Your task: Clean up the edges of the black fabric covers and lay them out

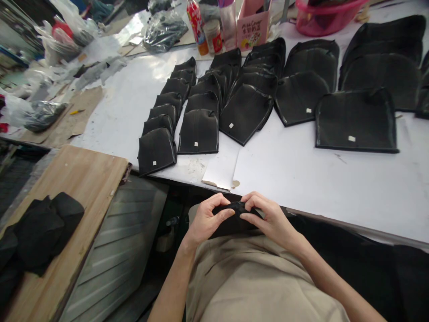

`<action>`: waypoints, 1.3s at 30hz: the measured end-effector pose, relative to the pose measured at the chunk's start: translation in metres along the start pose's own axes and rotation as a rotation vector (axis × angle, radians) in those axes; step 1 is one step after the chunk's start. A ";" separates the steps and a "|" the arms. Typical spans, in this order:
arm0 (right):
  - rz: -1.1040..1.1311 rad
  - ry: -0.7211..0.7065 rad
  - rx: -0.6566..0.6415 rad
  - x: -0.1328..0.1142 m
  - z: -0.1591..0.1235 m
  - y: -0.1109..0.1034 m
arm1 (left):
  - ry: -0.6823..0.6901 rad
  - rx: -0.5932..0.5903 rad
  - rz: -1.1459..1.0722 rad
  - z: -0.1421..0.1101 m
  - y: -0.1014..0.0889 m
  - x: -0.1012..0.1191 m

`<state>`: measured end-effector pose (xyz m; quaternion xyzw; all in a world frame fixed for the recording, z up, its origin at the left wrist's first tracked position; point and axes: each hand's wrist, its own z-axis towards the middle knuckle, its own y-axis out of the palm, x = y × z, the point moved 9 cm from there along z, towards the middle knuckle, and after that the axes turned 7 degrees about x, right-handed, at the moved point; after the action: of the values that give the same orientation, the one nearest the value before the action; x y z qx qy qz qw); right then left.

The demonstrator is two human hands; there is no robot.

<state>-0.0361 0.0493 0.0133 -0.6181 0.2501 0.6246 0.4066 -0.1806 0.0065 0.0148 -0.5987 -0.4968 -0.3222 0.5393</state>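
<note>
Close to my body, at the table's front edge, a black fabric piece (231,228) is pinched along its upper rim. My left hand (209,219) grips that rim between thumb and fingers from the left. From the right, my right hand (264,217) pinches the same rim a short gap away. Most of the piece hangs below the hands, partly hidden by them. Beyond, on the white tabletop (275,174), lie rows of similar black fabric pieces, overlapping. Nearest are a small one (157,150), another (199,129) and a wide one (355,118), each with a small white label.
At the back stand a red drink bottle (196,27), a jar (213,36), a pink box (253,27) and a pink basket (325,18). Dark cloth (43,228) lies on a wooden board (97,179) at left. Plastic bags (63,40) and a yellow cutter (77,112) lie farther back.
</note>
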 end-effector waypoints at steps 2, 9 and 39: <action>0.036 0.004 0.032 -0.003 0.001 0.001 | -0.037 0.026 -0.038 0.000 0.001 -0.002; -0.067 -0.081 0.135 -0.017 0.002 -0.003 | -0.189 0.091 -0.175 0.000 0.005 -0.012; 0.110 0.136 0.110 0.007 0.002 -0.002 | -0.319 0.073 -0.244 0.002 0.017 -0.028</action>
<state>-0.0353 0.0537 0.0068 -0.6211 0.3445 0.5880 0.3871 -0.1729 0.0029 -0.0171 -0.5577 -0.6560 -0.2681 0.4321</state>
